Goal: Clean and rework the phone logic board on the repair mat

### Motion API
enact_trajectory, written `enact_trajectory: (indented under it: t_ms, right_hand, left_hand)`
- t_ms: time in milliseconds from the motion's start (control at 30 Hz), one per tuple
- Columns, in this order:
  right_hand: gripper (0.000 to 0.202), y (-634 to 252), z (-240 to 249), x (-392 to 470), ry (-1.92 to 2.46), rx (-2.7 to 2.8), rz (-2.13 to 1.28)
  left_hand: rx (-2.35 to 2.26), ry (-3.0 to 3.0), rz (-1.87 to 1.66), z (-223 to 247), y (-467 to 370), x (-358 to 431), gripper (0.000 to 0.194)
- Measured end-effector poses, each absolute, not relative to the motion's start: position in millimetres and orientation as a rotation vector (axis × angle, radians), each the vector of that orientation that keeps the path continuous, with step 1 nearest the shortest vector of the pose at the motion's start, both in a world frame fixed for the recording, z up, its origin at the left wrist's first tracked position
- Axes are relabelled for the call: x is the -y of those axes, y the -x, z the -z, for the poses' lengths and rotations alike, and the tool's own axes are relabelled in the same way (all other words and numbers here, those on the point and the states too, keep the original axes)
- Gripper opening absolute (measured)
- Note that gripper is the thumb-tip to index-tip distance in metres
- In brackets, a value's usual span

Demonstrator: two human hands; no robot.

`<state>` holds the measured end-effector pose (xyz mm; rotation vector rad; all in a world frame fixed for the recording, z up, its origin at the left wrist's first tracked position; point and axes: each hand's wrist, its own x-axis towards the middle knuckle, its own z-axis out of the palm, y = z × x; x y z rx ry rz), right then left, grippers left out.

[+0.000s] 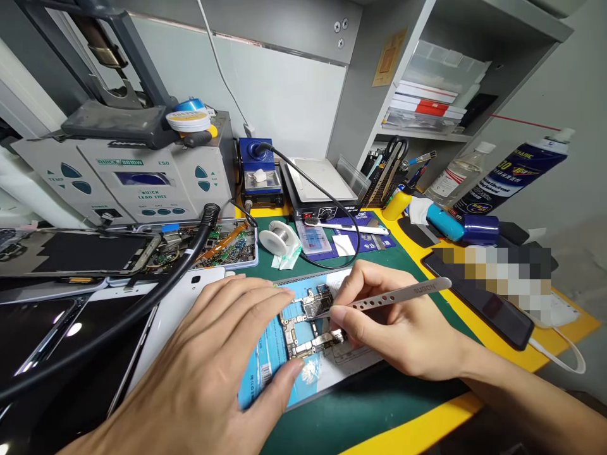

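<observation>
A small phone circuit board lies on a blue and white printed sheet over a green mat. My left hand rests at the board's left side, thumb and fingers spread apart, the fingertips near its upper and lower left edges. In my right hand metal tweezers are pinched between thumb and fingers. Their tips point left over the middle of the board, near a dark chip. Whether they hold anything is too small to tell.
A black hose crosses the left side above phones and open devices. Behind the sheet are a solder spool and a white brush. A dark phone and spray can are at the right.
</observation>
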<state>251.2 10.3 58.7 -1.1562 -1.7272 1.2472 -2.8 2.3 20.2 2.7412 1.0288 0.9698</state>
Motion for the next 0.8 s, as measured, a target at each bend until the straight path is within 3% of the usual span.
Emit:
enact_trajectory:
  t_ms: [800]
  right_hand:
    - [0.026, -259.3, -56.0, -4.6, 1.021, 1.581, -1.384]
  left_hand:
    - [-0.936, -2.820, -1.238, -12.4, -0.8, 5.3, 0.056]
